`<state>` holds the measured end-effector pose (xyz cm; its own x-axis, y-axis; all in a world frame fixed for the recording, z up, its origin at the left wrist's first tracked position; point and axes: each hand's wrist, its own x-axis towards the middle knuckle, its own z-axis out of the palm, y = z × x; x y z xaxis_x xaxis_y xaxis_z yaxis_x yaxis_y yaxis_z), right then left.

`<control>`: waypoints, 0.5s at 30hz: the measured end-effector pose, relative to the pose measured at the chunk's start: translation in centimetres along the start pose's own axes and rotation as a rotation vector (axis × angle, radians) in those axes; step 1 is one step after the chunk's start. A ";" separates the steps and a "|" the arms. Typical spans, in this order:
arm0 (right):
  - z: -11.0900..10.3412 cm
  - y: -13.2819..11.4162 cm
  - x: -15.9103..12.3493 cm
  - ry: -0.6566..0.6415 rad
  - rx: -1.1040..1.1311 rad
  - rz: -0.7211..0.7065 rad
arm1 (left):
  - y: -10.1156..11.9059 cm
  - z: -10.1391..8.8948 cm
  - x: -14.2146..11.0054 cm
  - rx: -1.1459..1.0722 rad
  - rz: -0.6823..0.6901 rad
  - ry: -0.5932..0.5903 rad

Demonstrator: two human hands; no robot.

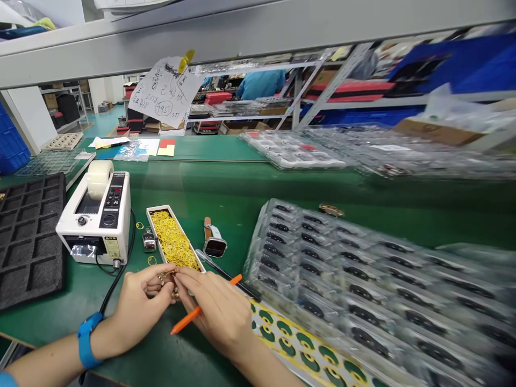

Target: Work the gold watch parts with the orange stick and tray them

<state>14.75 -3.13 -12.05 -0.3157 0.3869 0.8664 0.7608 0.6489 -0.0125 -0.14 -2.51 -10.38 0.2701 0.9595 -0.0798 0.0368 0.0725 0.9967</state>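
Near the front of the green bench, my left hand (pixel 139 303) pinches a small copper-coloured metal part (pixel 172 285), mostly covered by fingers. My right hand (pixel 223 309) meets it there, fingertips on the same part. An orange pen-like stick (pixel 186 321) is gripped in my right hand, its pointed end toward the lower left and its other end showing above the knuckles. Just beyond both hands lies a long white box (pixel 151 210) full of thin yellow rings (pixel 171 236). To its left sits a small metal tally counter (pixel 149 242); loose yellow rings (pixel 151 260) lie nearby.
A white tape dispenser (pixel 121 215) and black compartment tray (pixel 32 242) stand left. Beyond my right hand are a watch (pixel 215 246) and dark slim tool (pixel 226 274). Clear trays of black parts (pixel 363 290) fill the right, beside a sticker sheet (pixel 298 344). A shelf beam (pixel 242 32) crosses overhead.
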 end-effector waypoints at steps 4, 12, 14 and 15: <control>-0.1 0.1 -0.1 0.005 -0.021 -0.041 | 0.3 0.0 -0.1 0.005 -0.002 0.004; -0.1 0.1 0.0 0.026 0.024 -0.025 | 0.2 -0.1 -0.4 0.081 0.068 0.017; -0.1 0.1 -0.1 0.015 -0.002 -0.063 | 0.0 -0.1 -0.4 0.078 0.074 0.017; -0.2 0.2 -0.2 0.009 -0.011 -0.079 | -0.1 -0.1 -0.4 0.087 0.078 0.017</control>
<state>15.03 -3.20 -12.12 -0.3706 0.3288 0.8687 0.7395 0.6703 0.0618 -0.36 -2.87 -10.43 0.2587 0.9659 -0.0006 0.0994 -0.0260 0.9947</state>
